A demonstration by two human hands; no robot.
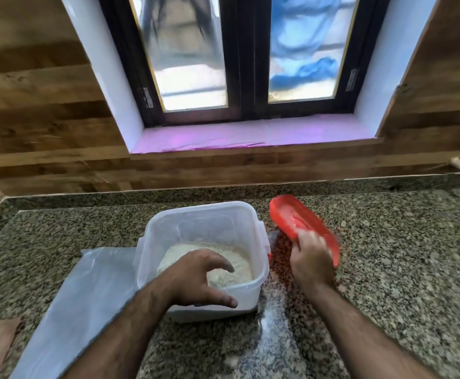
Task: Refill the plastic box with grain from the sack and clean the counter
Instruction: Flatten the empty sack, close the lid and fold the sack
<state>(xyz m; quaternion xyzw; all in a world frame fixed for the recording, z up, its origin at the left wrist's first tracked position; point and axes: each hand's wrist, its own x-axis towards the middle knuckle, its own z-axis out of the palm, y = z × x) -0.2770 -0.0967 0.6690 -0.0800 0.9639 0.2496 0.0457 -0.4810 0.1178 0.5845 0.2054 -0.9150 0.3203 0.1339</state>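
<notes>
On the speckled counter (387, 255) the grain-laden, probably heavy plastic box (204, 220) has the spread left hand (196, 280) steadying its rim, right hand (309, 258) clamping the light red lid (294, 217)

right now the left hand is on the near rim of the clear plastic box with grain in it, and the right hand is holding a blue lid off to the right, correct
Not quite: the lid is red, not blue, as the head view shows. The rest holds: the left hand rests on the near rim of the clear plastic box with grain inside, and the right hand holds the lid off to the right.
</notes>
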